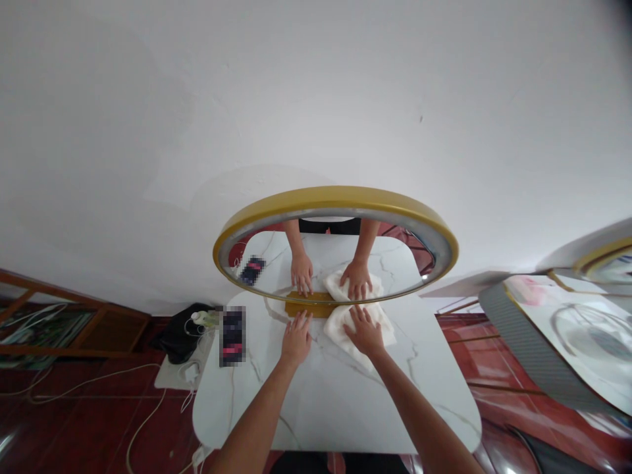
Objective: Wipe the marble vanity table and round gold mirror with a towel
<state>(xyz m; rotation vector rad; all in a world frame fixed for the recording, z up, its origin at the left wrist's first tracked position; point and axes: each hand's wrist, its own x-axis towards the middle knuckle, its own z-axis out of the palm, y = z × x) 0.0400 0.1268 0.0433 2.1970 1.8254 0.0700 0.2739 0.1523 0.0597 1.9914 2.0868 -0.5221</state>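
A mirror point(336, 257) with a gold rim stands at the back of the white marbled table point(336, 421), on a gold base point(296, 308). My left hand point(297, 337) rests at the front edge of the base, fingers spread and holding nothing. To its right, my right hand point(364, 330) lies flat with spread fingers on a folded white cloth point(340, 336), pressing it to the table near the mirror's lower rim. The glass reflects both hands and the cloth.
A blurred-out phone point(232, 336) lies on the table's left side. Left of the table are a black bag point(182, 332), a small bottle and white cables. A second table point(567, 329) with another gold-rimmed mirror stands at the right. A white wall rises behind.
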